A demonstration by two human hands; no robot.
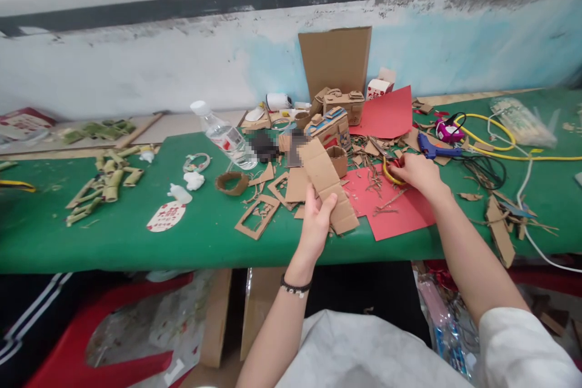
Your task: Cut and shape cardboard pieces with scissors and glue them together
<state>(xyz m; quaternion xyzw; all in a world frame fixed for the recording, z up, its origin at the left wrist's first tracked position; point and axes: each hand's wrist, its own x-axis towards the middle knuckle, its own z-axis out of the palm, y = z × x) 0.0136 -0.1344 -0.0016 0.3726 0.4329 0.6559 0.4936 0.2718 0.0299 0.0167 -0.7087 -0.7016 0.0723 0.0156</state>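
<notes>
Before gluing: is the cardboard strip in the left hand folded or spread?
Spread: the cardboard strip in the left hand runs as one long band, creased across but not doubled over.

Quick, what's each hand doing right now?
Left hand: closed on the cardboard strip.
Right hand: fingers curled at the yellow handle; grip cannot be told.

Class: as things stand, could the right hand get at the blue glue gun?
Probably yes: the right hand lies close beside the glue gun, with only cardboard scraps about.
</notes>
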